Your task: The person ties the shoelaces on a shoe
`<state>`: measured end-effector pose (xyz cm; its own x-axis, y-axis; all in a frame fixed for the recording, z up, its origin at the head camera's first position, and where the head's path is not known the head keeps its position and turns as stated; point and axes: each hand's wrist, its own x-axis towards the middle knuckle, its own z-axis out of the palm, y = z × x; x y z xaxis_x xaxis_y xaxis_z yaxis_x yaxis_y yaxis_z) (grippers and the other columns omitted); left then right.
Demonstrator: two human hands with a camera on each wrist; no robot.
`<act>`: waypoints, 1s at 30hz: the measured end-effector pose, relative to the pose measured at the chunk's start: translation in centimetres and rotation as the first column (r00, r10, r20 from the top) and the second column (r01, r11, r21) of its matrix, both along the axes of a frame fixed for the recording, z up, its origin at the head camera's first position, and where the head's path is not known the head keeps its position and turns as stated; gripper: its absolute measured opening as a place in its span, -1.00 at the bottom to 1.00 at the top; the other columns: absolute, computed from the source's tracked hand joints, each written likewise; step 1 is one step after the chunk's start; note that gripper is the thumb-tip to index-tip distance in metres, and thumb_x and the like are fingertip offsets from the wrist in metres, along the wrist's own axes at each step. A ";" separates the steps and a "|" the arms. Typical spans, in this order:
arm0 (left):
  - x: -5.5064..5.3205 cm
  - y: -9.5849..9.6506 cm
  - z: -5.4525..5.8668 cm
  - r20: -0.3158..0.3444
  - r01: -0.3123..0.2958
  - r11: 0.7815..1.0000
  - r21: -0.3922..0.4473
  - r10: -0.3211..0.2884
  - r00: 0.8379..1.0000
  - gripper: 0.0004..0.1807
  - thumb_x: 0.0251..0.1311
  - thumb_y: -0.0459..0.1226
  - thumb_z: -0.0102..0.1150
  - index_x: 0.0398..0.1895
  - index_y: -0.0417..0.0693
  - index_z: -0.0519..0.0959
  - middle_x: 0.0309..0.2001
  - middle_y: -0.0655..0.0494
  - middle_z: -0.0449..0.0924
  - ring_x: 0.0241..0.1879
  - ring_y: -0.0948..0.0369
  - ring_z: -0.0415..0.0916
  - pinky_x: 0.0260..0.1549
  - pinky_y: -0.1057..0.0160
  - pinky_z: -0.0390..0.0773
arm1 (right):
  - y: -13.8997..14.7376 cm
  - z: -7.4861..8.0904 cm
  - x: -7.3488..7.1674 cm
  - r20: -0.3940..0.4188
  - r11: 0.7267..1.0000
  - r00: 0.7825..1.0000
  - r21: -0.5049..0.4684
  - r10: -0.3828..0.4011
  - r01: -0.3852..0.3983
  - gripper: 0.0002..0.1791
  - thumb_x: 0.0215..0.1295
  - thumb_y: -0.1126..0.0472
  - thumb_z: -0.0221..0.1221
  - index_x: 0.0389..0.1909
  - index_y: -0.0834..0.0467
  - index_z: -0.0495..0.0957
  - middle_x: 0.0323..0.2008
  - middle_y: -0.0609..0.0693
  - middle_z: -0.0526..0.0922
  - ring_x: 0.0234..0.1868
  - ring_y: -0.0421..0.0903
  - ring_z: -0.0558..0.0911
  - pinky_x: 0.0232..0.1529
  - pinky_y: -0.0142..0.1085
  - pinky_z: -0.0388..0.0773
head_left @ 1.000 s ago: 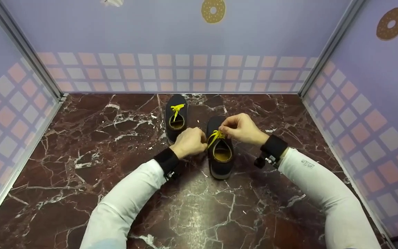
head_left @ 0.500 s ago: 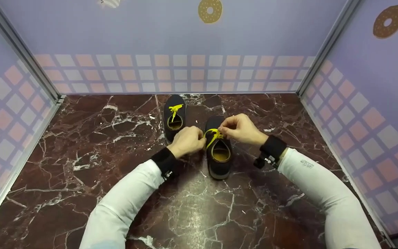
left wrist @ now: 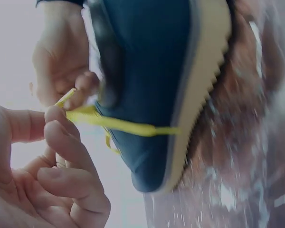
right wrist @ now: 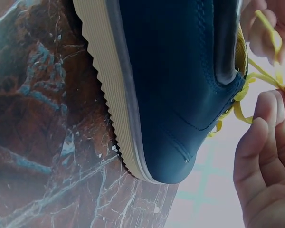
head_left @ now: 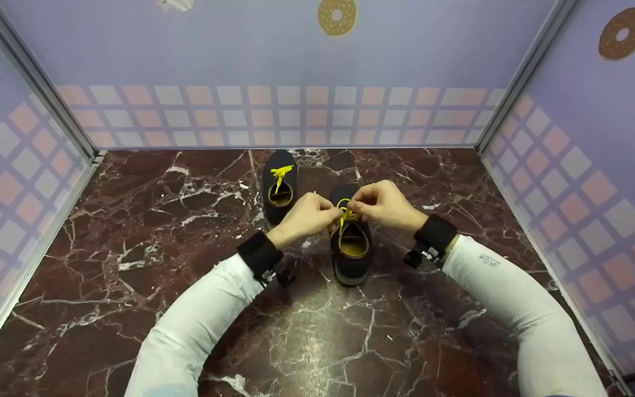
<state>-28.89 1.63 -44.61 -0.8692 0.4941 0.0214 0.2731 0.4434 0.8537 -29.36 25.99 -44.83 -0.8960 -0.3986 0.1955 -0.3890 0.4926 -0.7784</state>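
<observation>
A dark shoe (head_left: 352, 269) with a yellow lining stands on the floor between both hands, toe toward the back wall. My left hand (head_left: 307, 216) pinches a yellow shoelace (left wrist: 128, 126) between thumb and forefinger, just left of the laced opening. From the other side, my right hand (head_left: 388, 205) pinches the lace close to the knot. In the right wrist view a lace loop rises between the two hands, and another lace end hangs across the shoe's side in the left wrist view. The fingertips partly hide the knot.
A second dark shoe (head_left: 280, 207) with a tied yellow bow (head_left: 281, 174) stands farther back on the left, partly behind the left hand. The floor (head_left: 185, 331) is dark red marble. Purple walls (head_left: 240, 49) enclose the back and both sides.
My left hand has moved right and slightly up, from beside the shoe to the lace near my right hand. The right hand holds nearly the same place. Both shoes stay put.
</observation>
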 end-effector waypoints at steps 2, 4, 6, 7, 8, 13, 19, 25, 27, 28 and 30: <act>0.5 0.3 0.2 0.072 0.005 0.998 0.056 -0.009 0.997 -0.65 0.41 -0.24 0.19 -0.55 -0.10 0.78 -0.62 0.18 0.68 -0.66 0.31 0.51 -0.65 0.45 0.43 | 0.0 0.1 0.1 -0.006 1.000 1.000 0.004 -0.013 0.013 -0.84 0.50 0.33 0.34 -0.23 0.29 0.86 -0.36 0.31 0.86 -0.52 -0.17 0.71 -0.51 -0.51 0.56; 1.0 0.7 0.3 0.121 0.006 0.996 0.088 -0.017 0.992 -0.67 0.42 -0.24 0.20 -0.53 -0.08 0.78 -0.63 0.21 0.66 -0.67 0.31 0.50 -0.68 0.44 0.41 | 0.0 0.2 0.1 -0.009 1.000 1.000 0.006 -0.027 0.027 -0.85 0.49 0.33 0.34 -0.23 0.29 0.87 -0.37 0.30 0.86 -0.53 -0.22 0.69 -0.51 -0.52 0.54; 1.5 1.2 0.4 0.153 0.011 0.995 0.099 -0.026 0.988 -0.67 0.44 -0.23 0.22 -0.52 -0.08 0.77 -0.66 0.22 0.64 -0.70 0.33 0.47 -0.71 0.45 0.37 | 0.1 0.2 0.1 -0.015 0.999 0.999 0.012 -0.035 0.035 -0.84 0.48 0.33 0.34 -0.23 0.29 0.87 -0.38 0.29 0.86 -0.54 -0.29 0.66 -0.50 -0.52 0.53; 1.8 1.5 0.3 0.164 0.014 0.995 0.095 -0.030 0.986 -0.66 0.45 -0.22 0.23 -0.52 -0.07 0.77 -0.67 0.24 0.63 -0.71 0.34 0.46 -0.73 0.45 0.35 | 0.1 0.3 0.1 -0.020 0.999 0.999 0.017 -0.038 0.038 -0.84 0.47 0.32 0.34 -0.23 0.31 0.86 -0.39 0.29 0.85 -0.54 -0.32 0.65 -0.50 -0.52 0.53; 2.1 1.8 0.3 0.168 0.021 0.996 0.087 -0.035 0.985 -0.65 0.48 -0.21 0.24 -0.52 -0.07 0.77 -0.67 0.25 0.62 -0.72 0.36 0.45 -0.74 0.45 0.33 | 0.1 0.3 0.0 -0.022 0.999 0.999 0.018 -0.039 0.039 -0.84 0.46 0.32 0.34 -0.23 0.31 0.86 -0.39 0.29 0.85 -0.55 -0.34 0.65 -0.50 -0.52 0.54; 3.1 3.3 -0.1 0.136 0.051 0.998 0.027 -0.054 0.989 -0.61 0.52 -0.18 0.24 -0.55 0.00 0.76 -0.70 0.29 0.61 -0.75 0.40 0.45 -0.75 0.45 0.33 | -0.1 0.5 0.0 -0.039 0.998 0.998 0.033 -0.048 0.049 -0.83 0.43 0.31 0.34 -0.26 0.29 0.87 -0.41 0.27 0.85 -0.56 -0.39 0.60 -0.48 -0.52 0.53; 3.9 4.6 -0.3 0.114 0.024 0.998 0.051 -0.030 0.993 -0.60 0.47 -0.22 0.23 -0.61 0.04 0.76 -0.72 0.34 0.59 -0.77 0.43 0.44 -0.73 0.46 0.35 | -0.2 0.8 0.0 -0.041 0.994 0.997 0.084 -0.065 0.068 -0.82 0.44 0.26 0.34 -0.28 0.20 0.89 -0.45 0.27 0.80 -0.61 -0.38 0.43 -0.49 -0.49 0.32; 4.0 5.7 0.0 0.094 0.000 0.998 0.056 -0.005 0.996 -0.58 0.46 -0.24 0.22 -0.66 0.06 0.74 -0.74 0.34 0.59 -0.78 0.44 0.47 -0.72 0.46 0.43 | -0.2 1.0 -0.1 -0.005 0.991 0.997 0.109 -0.071 0.071 -0.80 0.48 0.23 0.33 -0.29 0.17 0.89 -0.42 0.31 0.81 -0.60 -0.36 0.44 -0.46 -0.46 0.34; 3.9 6.1 0.0 0.054 -0.009 1.000 0.023 0.008 0.999 -0.56 0.44 -0.25 0.21 -0.69 0.07 0.74 -0.76 0.36 0.58 -0.79 0.45 0.47 -0.72 0.46 0.45 | -0.2 1.1 -0.2 -0.004 0.991 0.998 0.114 -0.070 0.070 -0.80 0.47 0.24 0.32 -0.29 0.18 0.90 -0.41 0.27 0.83 -0.58 -0.36 0.48 -0.43 -0.46 0.38; 3.8 6.2 -0.1 0.017 -0.013 1.000 0.000 0.013 1.000 -0.56 0.41 -0.25 0.22 -0.71 0.07 0.74 -0.77 0.36 0.58 -0.79 0.44 0.48 -0.70 0.45 0.47 | -0.3 1.1 -0.3 -0.005 0.991 0.998 0.116 -0.069 0.069 -0.80 0.46 0.25 0.32 -0.29 0.19 0.89 -0.42 0.24 0.84 -0.57 -0.37 0.50 -0.42 -0.46 0.40; 3.6 6.4 -0.3 -0.068 -0.030 0.998 -0.055 0.026 0.997 -0.57 0.34 -0.25 0.24 -0.75 0.09 0.75 -0.77 0.33 0.60 -0.76 0.42 0.51 -0.63 0.42 0.51 | -0.3 1.1 -0.3 -0.013 0.991 0.998 0.117 -0.066 0.067 -0.81 0.43 0.28 0.32 -0.29 0.21 0.89 -0.43 0.15 0.85 -0.55 -0.38 0.54 -0.40 -0.48 0.44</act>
<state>-25.25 8.05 -44.87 -0.8801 0.4718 0.0530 0.3158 0.4984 0.8074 -29.67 25.70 -43.75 -0.9198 -0.3587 0.1588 -0.3588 0.6053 -0.7106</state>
